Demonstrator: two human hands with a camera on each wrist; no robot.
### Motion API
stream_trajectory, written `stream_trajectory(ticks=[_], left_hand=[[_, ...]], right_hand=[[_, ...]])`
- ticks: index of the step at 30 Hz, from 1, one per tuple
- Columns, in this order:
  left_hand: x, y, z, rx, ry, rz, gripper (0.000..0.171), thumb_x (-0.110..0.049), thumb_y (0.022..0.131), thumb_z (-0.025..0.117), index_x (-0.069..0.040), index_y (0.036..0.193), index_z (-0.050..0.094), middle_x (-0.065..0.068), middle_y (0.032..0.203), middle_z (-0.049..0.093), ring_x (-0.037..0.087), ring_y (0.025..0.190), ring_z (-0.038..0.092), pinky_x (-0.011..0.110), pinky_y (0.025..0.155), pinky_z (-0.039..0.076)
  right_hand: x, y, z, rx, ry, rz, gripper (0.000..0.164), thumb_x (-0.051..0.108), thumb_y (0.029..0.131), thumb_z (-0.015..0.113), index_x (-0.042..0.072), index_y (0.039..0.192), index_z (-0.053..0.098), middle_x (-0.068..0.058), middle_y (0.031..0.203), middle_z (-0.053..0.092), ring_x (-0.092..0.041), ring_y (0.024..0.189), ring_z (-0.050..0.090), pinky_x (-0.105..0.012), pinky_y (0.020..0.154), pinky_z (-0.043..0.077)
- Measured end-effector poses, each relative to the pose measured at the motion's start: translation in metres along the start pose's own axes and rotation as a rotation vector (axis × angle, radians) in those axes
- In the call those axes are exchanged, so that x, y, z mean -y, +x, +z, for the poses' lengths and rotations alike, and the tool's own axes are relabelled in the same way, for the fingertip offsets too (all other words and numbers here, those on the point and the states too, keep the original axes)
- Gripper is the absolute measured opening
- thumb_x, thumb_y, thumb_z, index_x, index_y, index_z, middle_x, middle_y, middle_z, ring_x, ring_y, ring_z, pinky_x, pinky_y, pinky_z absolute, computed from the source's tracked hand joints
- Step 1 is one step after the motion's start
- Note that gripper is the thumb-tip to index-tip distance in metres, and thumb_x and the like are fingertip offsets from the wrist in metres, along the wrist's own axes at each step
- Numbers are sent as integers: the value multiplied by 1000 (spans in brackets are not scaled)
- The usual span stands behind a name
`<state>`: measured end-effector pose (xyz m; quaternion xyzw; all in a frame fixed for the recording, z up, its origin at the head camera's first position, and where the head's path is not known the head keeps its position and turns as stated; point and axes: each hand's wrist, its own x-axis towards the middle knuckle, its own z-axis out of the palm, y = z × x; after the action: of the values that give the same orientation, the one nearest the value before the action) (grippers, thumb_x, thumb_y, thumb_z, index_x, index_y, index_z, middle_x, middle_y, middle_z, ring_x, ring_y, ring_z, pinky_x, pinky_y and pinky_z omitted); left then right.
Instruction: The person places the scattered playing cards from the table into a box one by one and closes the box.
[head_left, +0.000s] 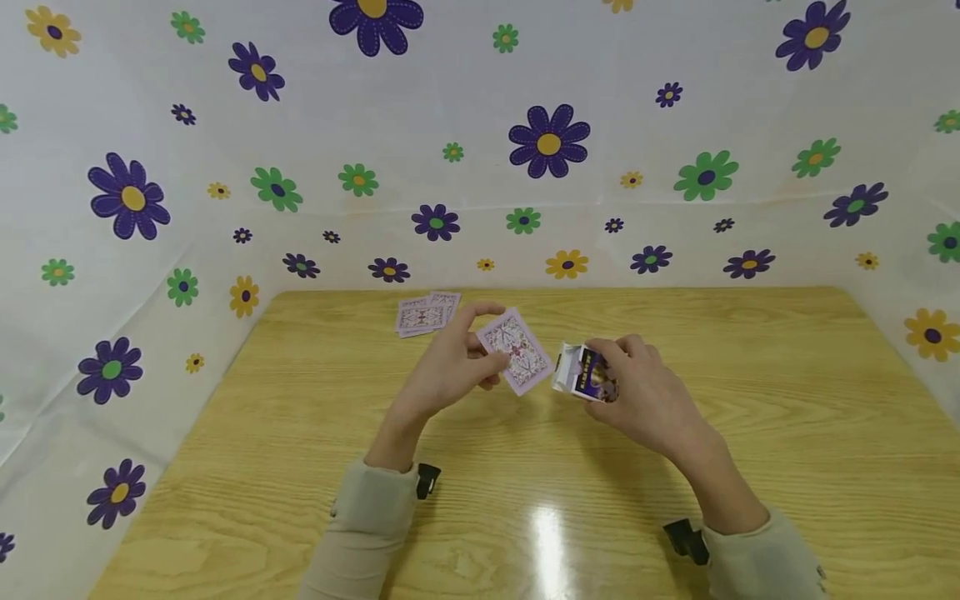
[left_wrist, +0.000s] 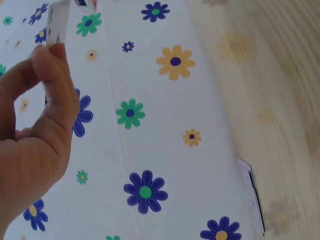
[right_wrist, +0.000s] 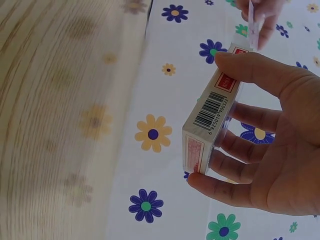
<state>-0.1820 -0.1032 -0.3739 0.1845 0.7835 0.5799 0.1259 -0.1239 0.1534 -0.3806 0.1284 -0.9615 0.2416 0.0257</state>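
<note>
My left hand (head_left: 442, 371) pinches a playing card (head_left: 516, 352) between thumb and fingers, its patterned pinkish back toward the head camera. Whether more cards lie behind it, I cannot tell. In the left wrist view the card (left_wrist: 59, 22) shows nearly edge-on above the fingertips. My right hand (head_left: 651, 396) grips a small card box (head_left: 588, 373) just to the right of the card, its flap end turned toward the left hand and the flap raised. A barcode marks the side of the box (right_wrist: 210, 112) in the right wrist view. The box's inside is hidden.
Several face-down cards (head_left: 422, 318) lie in a loose, overlapping pile at the back left of the wooden table (head_left: 300, 433). Behind the table and along its sides hangs a white cloth (head_left: 465, 183) printed with flowers. Dark wrist mounts (head_left: 427, 481) sit at the cuffs.
</note>
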Motion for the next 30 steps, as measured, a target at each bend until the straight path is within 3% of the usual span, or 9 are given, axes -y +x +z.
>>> stream_trajectory(ticks=[3,9,14,18,21,30], left_hand=[[-4,-1,8,-44,-37,27,56,5,91,61,-9,141,41,19,87,71,22,63,63,30,59,57],[-7,1,26,-129,-98,39,34,1,93,59,-5,124,46,17,70,67,21,53,63,36,54,58],[-5,1,36,-210,-134,18,21,-3,96,57,-3,113,44,16,71,69,22,54,66,45,57,60],[-3,1,39,-255,-172,12,17,-4,98,56,-3,108,42,19,77,71,33,60,69,45,60,60],[-4,0,41,-276,-198,3,16,-4,98,56,-2,104,41,21,80,71,37,62,70,41,59,60],[-3,1,51,-277,-306,-20,12,-1,97,53,-1,100,41,26,84,69,25,60,71,38,60,61]], right_hand=[[0,0,1,5,0,0,72,17,76,84,6,139,52,-21,121,52,-29,96,52,-39,70,54],[1,0,2,0,-5,-10,72,18,76,84,5,139,52,-22,120,53,-29,94,52,-38,70,53],[2,0,2,2,-4,-6,72,18,76,84,6,139,53,-21,120,53,-29,95,52,-39,71,53],[4,0,2,4,-4,-1,72,18,75,84,7,139,53,-20,120,53,-29,95,52,-38,71,52],[5,1,2,5,-6,-1,71,18,75,84,7,138,53,-20,120,53,-29,95,51,-38,71,51],[4,0,2,2,-24,4,71,18,76,84,6,139,53,-21,120,53,-30,95,52,-40,72,51]])
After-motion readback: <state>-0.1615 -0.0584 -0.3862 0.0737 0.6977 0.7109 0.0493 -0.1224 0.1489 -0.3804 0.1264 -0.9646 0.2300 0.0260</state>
